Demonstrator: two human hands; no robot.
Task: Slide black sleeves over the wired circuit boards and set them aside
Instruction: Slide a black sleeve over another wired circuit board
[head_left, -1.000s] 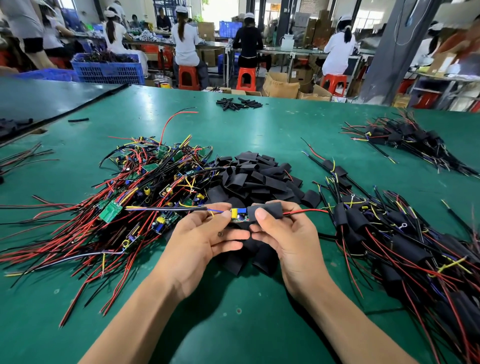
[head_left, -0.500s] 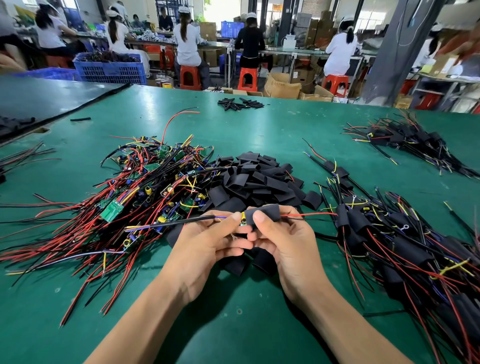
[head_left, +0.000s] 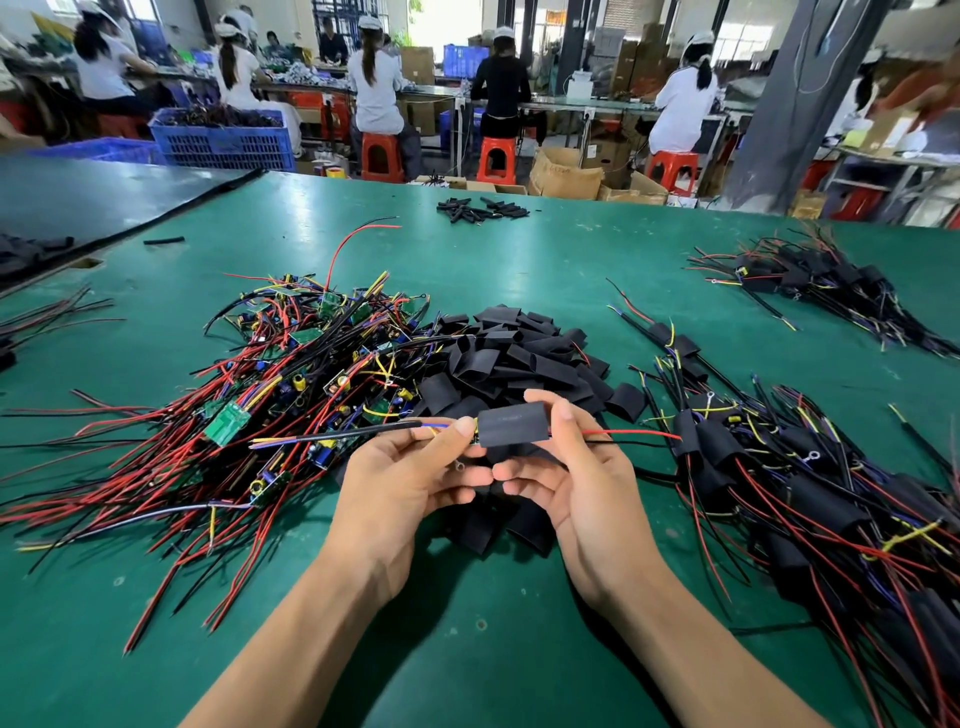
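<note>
**Sleeve Seating: Centre the Sleeve Before Release**

Your left grip (head_left: 415, 483) is closed on the wire bundle, pinching it right at the sleeve's left mouth. Your right grip (head_left: 582, 493) pinches the black sleeve (head_left: 511, 425) between thumb and forefinger. The assembly is held above the counter (head_left: 467, 649), just in front of the loose-sleeve pile (head_left: 519, 353). The circuit board sits inside the sleeve, and I cannot tell whether its left end is fully covered. A red lead (head_left: 623, 432) exits to the right and a black cable (head_left: 337, 437) to the left.

Assessment: this looks like the final seating.

- Hold the leads taut on the left and draw the sleeve along them in a straight line.
- Do not crush the sleeve flat, as components would likely snag.
- Keep the ring terminal (head_left: 460, 464) hanging below clear of the mouth.
- Confirm that only wire shows at both ends.
- Lay the piece on the sleeved pile (head_left: 805, 493) at your right, well apart from the bare-board heap (head_left: 291, 374).
</note>
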